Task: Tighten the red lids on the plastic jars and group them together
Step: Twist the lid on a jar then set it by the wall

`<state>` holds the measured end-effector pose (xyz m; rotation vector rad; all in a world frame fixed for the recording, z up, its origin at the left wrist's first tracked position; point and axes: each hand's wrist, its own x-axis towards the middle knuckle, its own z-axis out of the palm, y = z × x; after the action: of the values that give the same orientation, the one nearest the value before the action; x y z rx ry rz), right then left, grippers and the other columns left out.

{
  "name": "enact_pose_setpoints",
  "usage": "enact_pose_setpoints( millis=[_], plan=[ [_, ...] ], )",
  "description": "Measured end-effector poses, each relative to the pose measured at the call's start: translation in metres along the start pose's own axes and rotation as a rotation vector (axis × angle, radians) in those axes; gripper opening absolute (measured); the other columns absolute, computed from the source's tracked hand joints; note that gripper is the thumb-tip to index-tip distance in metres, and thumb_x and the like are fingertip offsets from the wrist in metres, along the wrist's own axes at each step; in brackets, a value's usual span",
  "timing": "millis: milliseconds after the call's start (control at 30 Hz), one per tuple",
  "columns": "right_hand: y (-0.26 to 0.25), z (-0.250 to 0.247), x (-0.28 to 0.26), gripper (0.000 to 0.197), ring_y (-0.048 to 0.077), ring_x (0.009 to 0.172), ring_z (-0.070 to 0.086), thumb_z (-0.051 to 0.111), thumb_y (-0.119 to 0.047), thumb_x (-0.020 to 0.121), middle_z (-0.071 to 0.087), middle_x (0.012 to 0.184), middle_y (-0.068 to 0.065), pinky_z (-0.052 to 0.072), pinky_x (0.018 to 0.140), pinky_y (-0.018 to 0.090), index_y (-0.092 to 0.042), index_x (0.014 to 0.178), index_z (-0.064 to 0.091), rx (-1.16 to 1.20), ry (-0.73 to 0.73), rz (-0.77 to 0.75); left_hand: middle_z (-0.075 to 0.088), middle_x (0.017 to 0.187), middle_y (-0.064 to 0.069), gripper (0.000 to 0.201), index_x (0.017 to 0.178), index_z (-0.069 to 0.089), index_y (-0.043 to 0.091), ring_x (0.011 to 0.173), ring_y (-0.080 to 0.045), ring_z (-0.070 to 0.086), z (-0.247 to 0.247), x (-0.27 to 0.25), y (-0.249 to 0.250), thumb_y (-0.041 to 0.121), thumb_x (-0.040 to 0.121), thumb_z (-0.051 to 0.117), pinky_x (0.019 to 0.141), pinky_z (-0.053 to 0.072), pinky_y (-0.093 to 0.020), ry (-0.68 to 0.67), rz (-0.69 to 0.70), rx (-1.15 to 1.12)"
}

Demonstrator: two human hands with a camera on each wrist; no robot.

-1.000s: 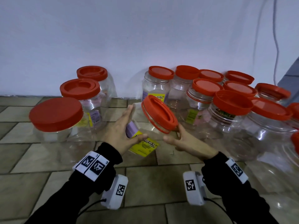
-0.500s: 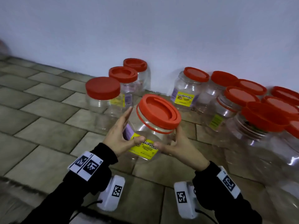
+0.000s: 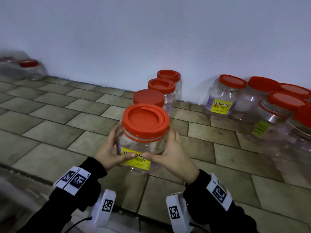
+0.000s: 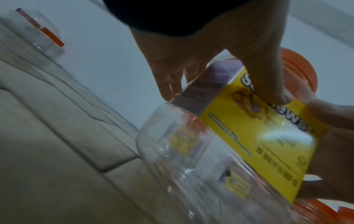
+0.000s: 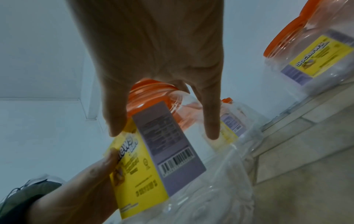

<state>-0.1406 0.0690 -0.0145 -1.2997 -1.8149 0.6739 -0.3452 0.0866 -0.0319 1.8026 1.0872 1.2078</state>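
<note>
At far left against the wall, a toppled jar (image 3: 25, 68) lies on its side on the tiled floor (image 3: 55, 125), blurred and well apart from everything else; if grouping means all of them, it is easy to overlook. Moving right, the left hand (image 3: 107, 153) grasps the clear plastic jar (image 3: 143, 145), thumb pressed on the yellow label (image 3: 137, 161) and fingers wrapped round the far side; the right hand (image 3: 170, 157) grasps the opposite side the same way, thumb tips almost meeting on the label. That jar, its red lid (image 3: 145, 122) on and level, sits upright between the palms just in front of a row of three jars (image 3: 159, 91) running back to the wall; whether its base touches the floor or hangs just above it I cannot tell. Risks, as I judge them: the walls are thin, slick and empty, so a hard squeeze could buckle them and a loose one let the jar slip; pushed forward carelessly, it could knock the nearest jar in the row, and light empty jars tip readily; neither hand is on the lid, so a half-turned thread would go unnoticed. Further right stands a labelled jar (image 3: 223, 98), then a crowded cluster of jars (image 3: 282, 111) at the edge; a right elbow swinging out could topple those.
</note>
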Motion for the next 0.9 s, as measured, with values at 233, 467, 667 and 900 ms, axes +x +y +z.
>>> enact_pose_setpoints(
  millis=[233,467,667,900],
  plan=[
    [-0.019,0.042,0.004,0.108,0.004,0.131,0.021,0.079,-0.042,0.064,0.026,0.143,0.003,0.02,0.103,0.015,-0.023,0.146,0.01,0.031,0.068,0.019,0.045,0.123,0.0,0.126,0.129,0.022,0.021,0.119,-0.011,0.043,-0.038,0.003,-0.03,0.074,0.027,0.073,0.084,0.035,0.0,-0.048,-0.086,0.025],
    [-0.021,0.023,-0.008,0.1,0.012,0.142,0.013,0.073,-0.035,0.076,0.012,0.152,0.002,0.018,0.112,0.023,-0.022,0.147,0.004,-0.004,-0.036,0.084,0.023,0.147,0.002,0.115,0.134,0.01,0.033,0.134,-0.008,0.025,-0.05,-0.003,-0.026,0.081,0.044,0.064,0.098,0.026,-0.004,-0.022,0.007,0.011],
    [-0.004,-0.02,-0.022,0.08,0.005,0.133,0.025,0.066,-0.033,0.082,0.028,0.145,0.001,0.018,0.102,0.011,-0.021,0.146,0.018,-0.129,-0.008,0.085,0.033,0.138,0.008,0.086,0.138,0.025,0.023,0.129,-0.004,0.028,-0.045,0.002,0.042,0.074,0.071,0.044,0.103,0.018,-0.006,0.007,0.34,0.351],
    [0.024,-0.086,-0.04,0.066,0.001,0.115,0.035,0.066,-0.031,0.083,0.037,0.129,-0.004,0.024,0.094,0.01,-0.02,0.139,0.034,-0.268,0.023,0.068,0.048,0.128,0.006,0.055,0.131,0.039,0.019,0.119,-0.003,0.042,0.025,0.007,0.098,0.048,0.085,0.045,0.1,0.026,-0.007,-0.272,0.58,0.479]
  ],
)
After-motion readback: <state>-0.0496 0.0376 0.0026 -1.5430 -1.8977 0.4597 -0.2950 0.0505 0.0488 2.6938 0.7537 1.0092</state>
